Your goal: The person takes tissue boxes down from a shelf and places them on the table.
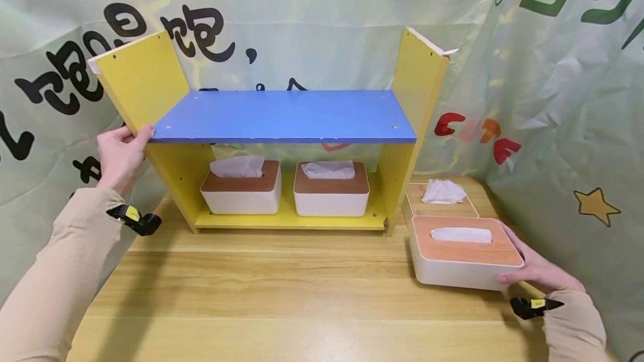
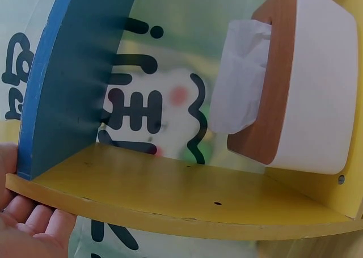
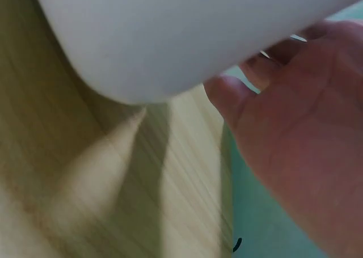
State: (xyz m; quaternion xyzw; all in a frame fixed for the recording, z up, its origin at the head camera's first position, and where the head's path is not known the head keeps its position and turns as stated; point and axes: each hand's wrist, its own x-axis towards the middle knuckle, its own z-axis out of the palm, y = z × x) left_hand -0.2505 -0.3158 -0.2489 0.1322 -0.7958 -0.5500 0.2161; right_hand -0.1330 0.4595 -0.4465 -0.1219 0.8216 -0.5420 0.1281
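Note:
My left hand (image 1: 121, 152) grips the front edge of the left yellow side panel of a small shelf (image 1: 284, 116), right where the blue board meets it. In the left wrist view its fingers (image 2: 39, 218) curl around the yellow edge. On the right, my right hand (image 1: 545, 270) holds a white tissue box (image 1: 460, 275) with a wood-look lid by its right end, thumb at the front. The right wrist view shows this box tilted over the table, its shadow beneath. Two similar tissue boxes, a left one (image 1: 241, 201) and a right one (image 1: 332, 204), stand on the shelf's yellow bottom board.
Behind the held box, partly covered by it, sits another tissue box (image 1: 417, 191) with a light wood-look top. Everything stands on a wooden table (image 1: 282, 295). Printed cloth (image 1: 322, 32) hangs behind and on both sides. The shelf's side panels rise above the blue board.

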